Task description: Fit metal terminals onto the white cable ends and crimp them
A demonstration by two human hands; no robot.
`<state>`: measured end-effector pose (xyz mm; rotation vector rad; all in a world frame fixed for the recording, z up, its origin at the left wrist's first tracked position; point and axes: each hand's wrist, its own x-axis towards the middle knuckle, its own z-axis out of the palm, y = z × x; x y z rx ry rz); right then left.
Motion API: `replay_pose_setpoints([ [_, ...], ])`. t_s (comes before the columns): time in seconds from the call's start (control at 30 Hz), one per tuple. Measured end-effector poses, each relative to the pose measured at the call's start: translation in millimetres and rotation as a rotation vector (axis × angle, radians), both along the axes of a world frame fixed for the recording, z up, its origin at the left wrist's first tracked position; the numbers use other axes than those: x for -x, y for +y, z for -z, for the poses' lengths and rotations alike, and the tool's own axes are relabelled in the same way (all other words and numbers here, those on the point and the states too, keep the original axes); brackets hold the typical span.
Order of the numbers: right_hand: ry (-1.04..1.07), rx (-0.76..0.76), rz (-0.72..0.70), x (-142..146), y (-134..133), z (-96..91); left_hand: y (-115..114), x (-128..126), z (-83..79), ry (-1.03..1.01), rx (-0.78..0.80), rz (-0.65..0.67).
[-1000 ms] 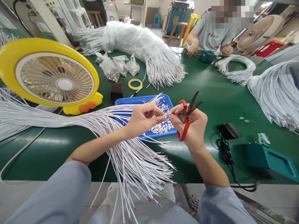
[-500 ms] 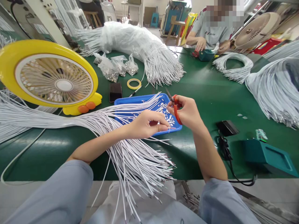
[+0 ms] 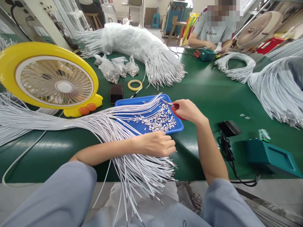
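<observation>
Probably light, springy cables [image 3: 139,168]; pinch near the end. Right hand [image 3: 189,111] grips scissors [image 3: 175,107], tray [image 3: 134,101] at its 9 o'clock. Left hand [image 3: 158,144] curled; can't tell if holding.

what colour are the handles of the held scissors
The scissor handles are red, clearest in head view.
</observation>
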<state>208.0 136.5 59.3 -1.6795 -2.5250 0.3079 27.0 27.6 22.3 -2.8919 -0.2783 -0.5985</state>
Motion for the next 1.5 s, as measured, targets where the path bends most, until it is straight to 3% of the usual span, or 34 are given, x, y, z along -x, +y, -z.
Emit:
replay_pose_setpoints([
  [0.13, 0.097, -0.023, 0.017, 0.1, -2.0, -4.2, -3.4, -4.0, 8.4, 0.022, 0.008, 0.037],
  [0.3, 0.180, 0.011, -0.003, 6.1, -7.3, -7.6, -12.2, -16.5, 32.2, 0.119, 0.099, 0.091],
  [0.43, 0.206, 0.032, -0.021, 6.9, -8.0, -7.3, -6.6, -14.2, 24.5, 0.071, 0.163, 0.119],
  [0.5, 0.220, 0.019, -0.021, 5.0, -7.2, -6.9, 7.0, -2.9, 10.2, 0.098, 0.223, -0.033],
  [0.6, 0.253, -0.018, -0.006, 1.8, -5.8, -6.6, 36.9, 22.5, -5.7, 0.319, 0.422, -0.574],
  [0.63, 0.265, -0.030, -0.003, 1.1, -5.4, -6.5, 47.0, 30.9, -6.9, 0.354, 0.447, -0.681],
  [0.7, 0.286, -0.046, 0.000, 0.4, -4.9, -6.4, 63.8, 43.8, -3.2, 0.402, 0.480, -0.801],
  [0.83, 0.309, -0.042, 0.003, 1.2, -5.3, -6.2, 78.6, 50.1, 13.5, 0.441, 0.542, -0.851],
  [1.0, 0.339, -0.013, -0.025, 1.1, -7.0, -7.6, 81.4, 49.8, 16.6, 0.384, 0.623, -0.817],
  [1.23, 0.550, -0.103, 0.140, -3.0, -0.6, -12.1, 81.7, 47.7, -8.8, 0.128, 0.872, -0.598],
  [1.3, 0.690, -0.144, 0.210, -1.8, 0.9, -12.6, 71.5, 41.4, -15.8, -0.073, 1.065, -0.478],
  [1.4, 1.011, -0.120, 0.194, 4.7, -4.8, -14.5, 48.5, 33.4, -25.8, -0.380, 1.350, -0.153],
  [1.5, 1.357, -0.090, 0.094, 15.9, -22.3, -19.1, 30.4, 31.1, -33.1, -0.454, 1.450, 0.145],
])
